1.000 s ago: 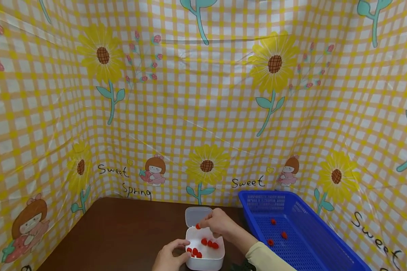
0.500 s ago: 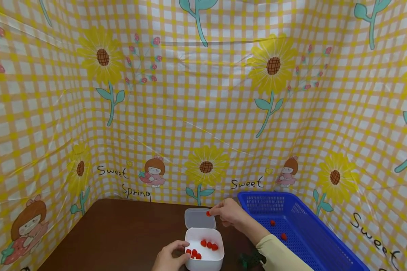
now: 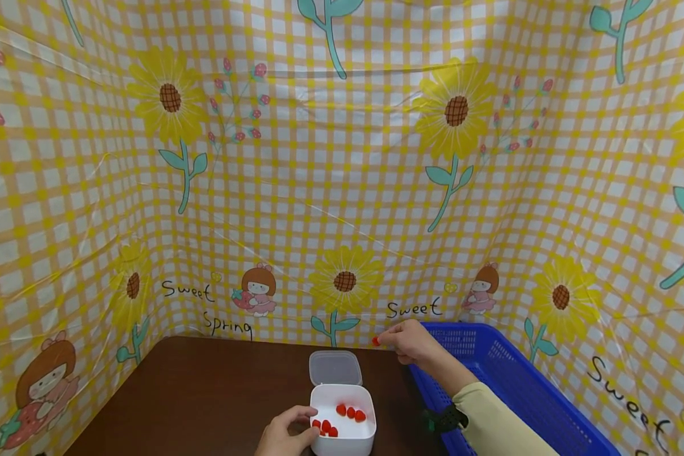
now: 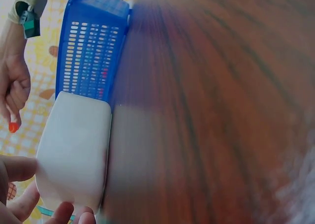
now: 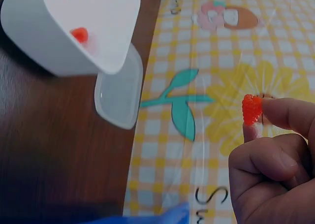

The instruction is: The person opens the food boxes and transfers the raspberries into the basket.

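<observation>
My right hand (image 3: 413, 345) is raised beyond the box, beside the basket's far left corner. Its thumb and finger pinch a small red raspberry (image 5: 252, 109), whose bumpy surface shows in the right wrist view. The white box (image 3: 344, 440) stands on the table with its translucent lid (image 3: 335, 368) laid back behind it. Inside it lie two small groups of raspberries (image 3: 350, 412), one toward the right wall and one at the front left. My left hand (image 3: 287, 432) holds the box at its left side, fingers against the wall in the left wrist view (image 4: 22, 197).
A blue perforated basket (image 3: 547, 392) stands to the right, partly covered by the right arm. The dark brown table (image 3: 222, 392) extends left of the box. A checked, flower-printed sheet (image 3: 342, 190) rises behind and on both sides.
My right hand has moved from over the box up and to the right, carrying the pinched raspberry. The arm now hides the raspberries in the basket. My left hand stays at the box.
</observation>
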Motion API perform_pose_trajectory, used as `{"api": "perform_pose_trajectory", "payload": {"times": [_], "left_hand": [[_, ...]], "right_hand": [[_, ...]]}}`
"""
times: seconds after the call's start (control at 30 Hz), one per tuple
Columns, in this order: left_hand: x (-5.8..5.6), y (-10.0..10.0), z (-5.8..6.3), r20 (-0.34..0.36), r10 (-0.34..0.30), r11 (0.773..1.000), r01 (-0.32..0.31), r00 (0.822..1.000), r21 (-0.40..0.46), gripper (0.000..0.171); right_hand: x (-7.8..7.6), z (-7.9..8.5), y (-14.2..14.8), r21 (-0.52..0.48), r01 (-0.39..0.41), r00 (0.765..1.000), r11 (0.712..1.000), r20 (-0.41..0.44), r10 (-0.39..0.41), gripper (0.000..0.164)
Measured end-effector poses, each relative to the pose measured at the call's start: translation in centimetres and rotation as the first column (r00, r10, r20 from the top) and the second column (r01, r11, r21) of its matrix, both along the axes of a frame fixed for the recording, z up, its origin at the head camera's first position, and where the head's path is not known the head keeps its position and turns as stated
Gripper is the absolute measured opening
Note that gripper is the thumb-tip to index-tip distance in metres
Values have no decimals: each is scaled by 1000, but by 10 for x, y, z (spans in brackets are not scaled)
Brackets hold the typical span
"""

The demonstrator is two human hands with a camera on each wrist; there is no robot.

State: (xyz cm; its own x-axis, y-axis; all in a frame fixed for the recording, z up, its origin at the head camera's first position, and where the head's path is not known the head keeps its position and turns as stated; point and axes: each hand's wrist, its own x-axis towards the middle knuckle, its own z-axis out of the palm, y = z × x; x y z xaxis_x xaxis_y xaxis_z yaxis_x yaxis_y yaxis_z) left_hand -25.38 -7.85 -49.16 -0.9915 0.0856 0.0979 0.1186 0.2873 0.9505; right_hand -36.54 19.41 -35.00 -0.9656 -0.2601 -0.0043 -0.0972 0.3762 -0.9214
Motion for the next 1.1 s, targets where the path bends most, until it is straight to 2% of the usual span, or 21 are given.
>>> {"api": "perform_pose_trajectory", "payload": {"times": [0.23, 0.4, 0.47, 0.6, 0.67, 0.8, 0.93, 1.1], "left_hand": [[3, 0, -1, 6, 3, 1000, -3, 1000, -1, 30], [4, -1, 0, -17, 13, 1000, -14, 1000, -26, 30], [3, -1, 2, -25, 26, 999, -27, 999, -46, 29], [3, 0, 4, -27, 35, 997, -36, 999, -73, 28], [3, 0, 5, -18, 35, 996, -36, 999, -75, 28], [3, 1, 5, -8, 38, 997, -39, 999, -70, 28], [1, 1, 4, -27, 35, 997, -37, 999, -69, 28], [0, 0, 3, -3, 33, 998, -33, 999, -54, 28]], "right_hand": [[-10, 1, 24, -33, 51, 998, 998, 38, -50, 16], [-14, 7, 40, 8, 70, 997, 997, 32, -71, 15], [-15, 9, 46, 30, 83, 996, 996, 32, -84, 20], [-18, 8, 60, 76, 115, 993, 990, 32, -118, 46], [-20, 5, 68, 89, 129, 991, 988, 31, -132, 51], [-25, 1, 82, 82, 152, 987, 985, 40, -156, 52], [-32, -4, 95, 92, 178, 983, 980, 29, -181, 53], [-37, -14, 108, 175, 216, 975, 961, 6, -220, 53]]}}
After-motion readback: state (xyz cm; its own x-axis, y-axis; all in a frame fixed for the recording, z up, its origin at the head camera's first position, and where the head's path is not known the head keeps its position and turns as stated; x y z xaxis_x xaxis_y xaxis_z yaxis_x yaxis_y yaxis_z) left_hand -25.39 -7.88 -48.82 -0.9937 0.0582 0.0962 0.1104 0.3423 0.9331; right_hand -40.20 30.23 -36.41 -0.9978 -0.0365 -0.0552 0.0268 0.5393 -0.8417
